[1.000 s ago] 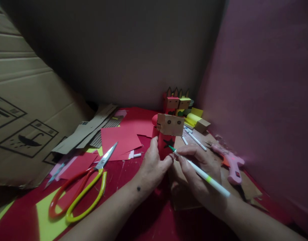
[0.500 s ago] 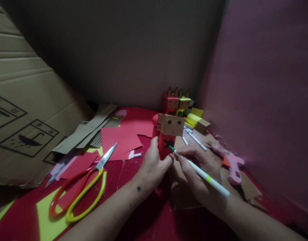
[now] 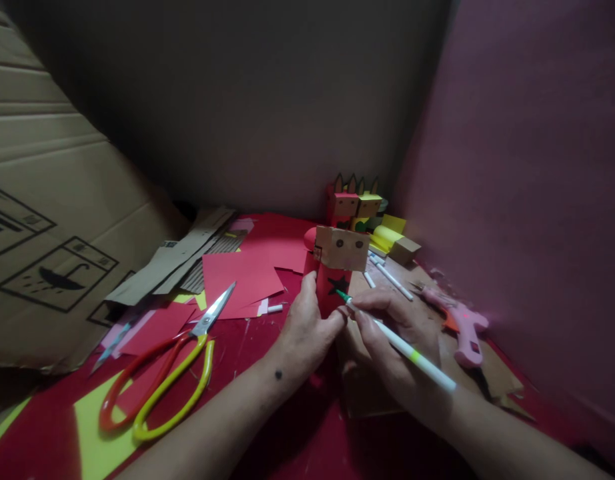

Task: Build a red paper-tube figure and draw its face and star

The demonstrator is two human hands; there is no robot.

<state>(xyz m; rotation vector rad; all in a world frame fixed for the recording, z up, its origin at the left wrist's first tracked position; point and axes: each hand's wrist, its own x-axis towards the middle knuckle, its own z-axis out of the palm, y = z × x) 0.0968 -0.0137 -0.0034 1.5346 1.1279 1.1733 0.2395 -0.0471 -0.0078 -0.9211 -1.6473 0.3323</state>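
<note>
My left hand (image 3: 307,320) is closed around the lower part of a red paper figure (image 3: 331,297) with a brown cardboard box head (image 3: 342,249). Two drawn eyes mark the front of that head, and a dark star (image 3: 337,285) shows on the red body. In my right hand (image 3: 395,333) is a white felt-tip marker (image 3: 412,357), held like a pen. Its green tip rests at the star's lower right edge. Part of the figure's base is hidden behind my fingers.
Scissors (image 3: 205,323) with red and yellow handles lie on the left, among red paper sheets (image 3: 240,280) and cardboard strips (image 3: 167,267). A pink glue gun (image 3: 467,330) lies right. Two finished-looking eared figures (image 3: 345,203) stand behind. A large carton (image 3: 52,200) flanks the left.
Almost nothing differs. The marker's rear end has dipped slightly and shifted a little left, while its tip stays at the star. My left hand keeps its hold on the figure.
</note>
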